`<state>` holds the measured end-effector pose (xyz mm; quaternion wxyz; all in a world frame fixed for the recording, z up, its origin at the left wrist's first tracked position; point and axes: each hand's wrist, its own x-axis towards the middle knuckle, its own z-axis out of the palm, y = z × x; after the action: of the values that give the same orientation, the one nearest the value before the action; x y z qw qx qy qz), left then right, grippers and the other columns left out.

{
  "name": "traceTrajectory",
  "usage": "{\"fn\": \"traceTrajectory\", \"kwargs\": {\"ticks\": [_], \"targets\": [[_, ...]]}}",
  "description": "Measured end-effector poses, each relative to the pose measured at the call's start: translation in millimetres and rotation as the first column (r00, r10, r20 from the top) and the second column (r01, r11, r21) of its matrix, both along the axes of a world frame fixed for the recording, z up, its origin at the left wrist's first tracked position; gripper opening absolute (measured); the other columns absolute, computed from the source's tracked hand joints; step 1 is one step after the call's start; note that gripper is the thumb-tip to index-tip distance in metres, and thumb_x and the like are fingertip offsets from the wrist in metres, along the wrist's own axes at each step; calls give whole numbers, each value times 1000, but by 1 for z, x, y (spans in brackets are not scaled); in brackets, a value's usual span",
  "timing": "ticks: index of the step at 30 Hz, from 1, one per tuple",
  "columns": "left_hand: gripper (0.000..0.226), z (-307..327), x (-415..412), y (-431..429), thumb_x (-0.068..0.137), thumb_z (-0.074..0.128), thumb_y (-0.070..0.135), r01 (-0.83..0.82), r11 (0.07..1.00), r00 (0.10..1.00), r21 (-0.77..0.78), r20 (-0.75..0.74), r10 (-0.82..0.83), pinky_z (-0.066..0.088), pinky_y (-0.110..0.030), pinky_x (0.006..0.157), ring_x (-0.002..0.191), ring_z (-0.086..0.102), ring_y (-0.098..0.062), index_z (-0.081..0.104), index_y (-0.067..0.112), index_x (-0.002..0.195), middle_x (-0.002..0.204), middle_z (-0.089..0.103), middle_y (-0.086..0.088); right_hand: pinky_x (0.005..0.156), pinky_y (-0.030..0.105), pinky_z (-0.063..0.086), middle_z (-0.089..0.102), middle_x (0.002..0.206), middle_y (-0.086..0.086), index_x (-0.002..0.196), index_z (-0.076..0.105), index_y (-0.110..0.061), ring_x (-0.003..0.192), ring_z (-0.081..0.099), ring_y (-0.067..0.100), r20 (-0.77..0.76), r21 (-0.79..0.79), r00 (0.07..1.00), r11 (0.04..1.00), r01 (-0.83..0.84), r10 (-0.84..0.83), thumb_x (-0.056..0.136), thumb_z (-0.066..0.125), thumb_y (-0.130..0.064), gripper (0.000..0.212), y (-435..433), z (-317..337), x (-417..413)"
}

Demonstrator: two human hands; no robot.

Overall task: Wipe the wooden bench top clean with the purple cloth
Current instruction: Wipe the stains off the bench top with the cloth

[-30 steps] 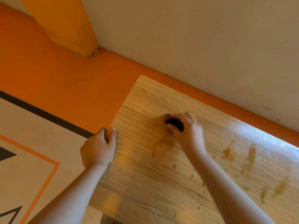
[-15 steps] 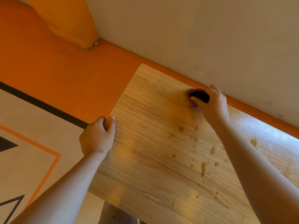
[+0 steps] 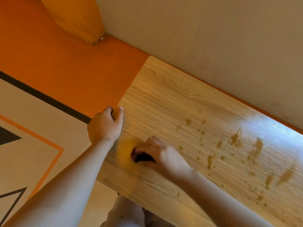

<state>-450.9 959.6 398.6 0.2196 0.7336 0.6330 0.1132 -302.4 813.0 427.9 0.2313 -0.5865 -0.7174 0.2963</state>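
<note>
The right hand (image 3: 161, 154) is gripping the bunched purple cloth (image 3: 141, 157) on the surface (image 3: 172, 102) near its left end, the left hand (image 3: 105, 126) is clasping the edge, and the small wad is risking smearing the brown spills (image 3: 236, 138) to the right.

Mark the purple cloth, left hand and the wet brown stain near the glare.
purple cloth (image 3: 142, 157): head view, exposed dark bunch.
left hand (image 3: 105, 128): head view, back of the hand gripping the wooden bench top (image 3: 164, 99).
brown stain (image 3: 235, 138): head view, middle of the blotch.
</note>
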Motion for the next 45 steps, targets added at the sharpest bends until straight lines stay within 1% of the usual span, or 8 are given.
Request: {"fn": "traceTrajectory", "kwargs": {"ticks": [10, 14, 20, 26, 31, 36, 41, 45], "targets": [[47, -1, -5, -2, 98, 36, 50, 21, 1000, 998, 0, 51, -21, 25, -25, 45, 43, 43, -17, 46, 19, 64, 50, 46, 2, 76, 34, 56, 54, 101, -3, 105, 70, -17, 92, 57, 15, 10, 22, 807, 807, 590, -590, 80, 74, -23, 27, 78, -7, 64], [46, -1, -7, -1, 98, 35, 51, 39, 999, 997, -28, 61, -37, 23, -26, 45, 43, 37, -16, 44, 19, 67, 51, 42, 3, 71, 15, 48, 52, 95, -10, 103, 70, -27, 82, 52, 1, -25, -25, 875, 875, 483, -484, 79, 75, -26, 24, 64, -4, 6], [37, 1, -33, -2, 101, 36, 44, 177, 969, 964, -169, 228, -137, 28, -28, 47, 48, 44, -17, 50, 17, 80, 57, 47, 2, 73, 33, 55, 56, 98, -6, 104, 69, -21, 88, 59, 11, -51, -101, 960, 958, 270, -276, 81, 73, -28, 24, 63, -2, -6], [45, -2, -76, -55, 99, 25, 53, 58, 996, 998, -71, -31, -60, 24, -23, 39, 38, 41, -11, 45, 23, 71, 50, 44, 5, 76, 39, 57, 61, 105, 0, 105, 62, -18, 88, 64, 19, 89, -11, 867, 870, 493, -490, 84, 69, -32, 26, 120, -2, 51], [47, -7, -76, -69, 96, 19, 56, -36, 999, 998, -20, -52, 35, 27, -22, 37, 37, 43, -11, 44, 24, 72, 48, 44, 5, 76, 30, 51, 63, 107, 4, 104, 63, -12, 95, 61, 21, 128, 59, 756, 766, 640, -642, 85, 68, -27, 25, 145, -7, 39], [50, -8, -76, -68, 95, 18, 58, -38, 999, 999, 28, 23, 38, 24, -22, 34, 35, 41, -6, 49, 26, 72, 45, 43, 7, 76, 28, 52, 62, 99, 0, 102, 67, -13, 92, 58, 12, 85, 66, 949, 952, 298, -303, 81, 72, -25, 24, 103, -12, -33], [46, -7, -76, -68, 95, 21, 56, -42, 999, 998, 33, 48, 40, 20, -19, 36, 35, 39, -6, 46, 28, 68, 45, 39, 9, 80, 26, 51, 65, 96, 3, 102, 69, -10, 93, 58, 18, 91, 41, 996, 999, -1, -2, 85, 69, -22, 21, 107, -2, -32], [45, -10, -75, -68, 96, 20, 56, -55, 998, 997, 23, 54, 53, 21, -21, 35, 34, 37, -8, 36, 30, 63, 42, 35, 7, 81, 22, 50, 64, 99, 6, 95, 70, -8, 91, 60, 18, 144, 116, 959, 966, 230, -246, 89, 63, -24, 19, 160, 7, 23]]}}
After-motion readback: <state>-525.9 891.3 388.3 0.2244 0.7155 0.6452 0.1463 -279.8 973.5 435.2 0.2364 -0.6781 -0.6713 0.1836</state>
